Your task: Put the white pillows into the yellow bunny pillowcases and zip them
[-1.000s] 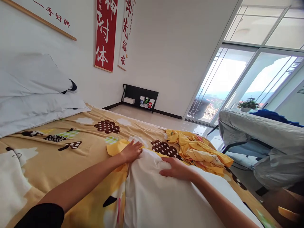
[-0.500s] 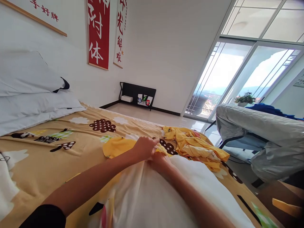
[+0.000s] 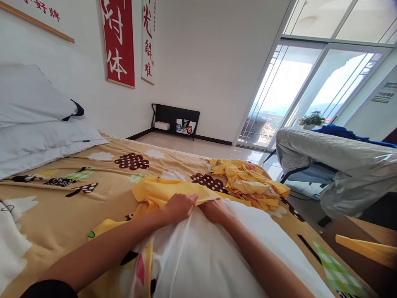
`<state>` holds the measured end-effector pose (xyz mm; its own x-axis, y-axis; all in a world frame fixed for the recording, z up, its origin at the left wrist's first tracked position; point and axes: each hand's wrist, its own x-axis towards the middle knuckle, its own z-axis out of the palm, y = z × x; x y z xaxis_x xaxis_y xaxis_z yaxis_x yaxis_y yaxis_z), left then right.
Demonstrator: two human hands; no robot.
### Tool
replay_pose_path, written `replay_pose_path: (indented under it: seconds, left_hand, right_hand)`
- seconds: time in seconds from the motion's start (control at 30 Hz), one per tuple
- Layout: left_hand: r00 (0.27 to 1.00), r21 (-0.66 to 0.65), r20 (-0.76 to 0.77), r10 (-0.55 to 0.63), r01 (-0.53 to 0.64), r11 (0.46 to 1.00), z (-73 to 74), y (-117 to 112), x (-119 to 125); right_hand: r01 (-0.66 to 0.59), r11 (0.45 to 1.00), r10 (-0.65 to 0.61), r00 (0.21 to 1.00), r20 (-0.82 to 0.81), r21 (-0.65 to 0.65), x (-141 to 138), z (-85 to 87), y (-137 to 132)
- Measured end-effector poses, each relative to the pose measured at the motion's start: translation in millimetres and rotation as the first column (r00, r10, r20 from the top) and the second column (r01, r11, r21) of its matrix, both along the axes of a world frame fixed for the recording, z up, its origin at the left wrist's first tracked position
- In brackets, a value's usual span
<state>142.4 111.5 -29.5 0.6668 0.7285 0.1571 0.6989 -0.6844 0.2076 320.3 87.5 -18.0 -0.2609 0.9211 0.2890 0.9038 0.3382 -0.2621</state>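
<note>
My left hand is closed on the edge of a yellow printed pillowcase, at the far end of a white pillow. Beside it, my right hand is closed at the pillow's far end, its fingertips tucked under the pillowcase edge and partly hidden. The pillow lies toward me between my forearms, its white surface creased up to the hands. More yellow printed cloth spreads out under and left of my left forearm.
The bed has a tan patterned sheet. A crumpled yellow cloth lies at its right edge, and white pillows are stacked at left. Off the bed, a plastic-covered chair stands right; a low black shelf is by the wall.
My hands have moved slightly apart, the left one toward the left. The yellow pillowcase edge now stretches between them over my right fingers. The view has shifted a little.
</note>
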Motion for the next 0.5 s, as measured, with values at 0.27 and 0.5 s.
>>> replay_pose_path:
  seconds: [0.27, 0.5]
  left_hand:
    - [0.981, -0.084, 0.189, -0.043, 0.06, 0.995, -41.4, 6.2, -48.0]
    - [0.866, 0.082, 0.153, -0.476, 0.469, 0.879, -1.2, -71.8, -80.7]
  right_hand:
    - [-0.363, 0.913, 0.266, 0.876, 0.402, 0.187, 40.8, -51.2, -148.5]
    - [-0.399, 0.846, 0.191, 0.847, 0.497, 0.354, 25.1, -68.2, -139.1]
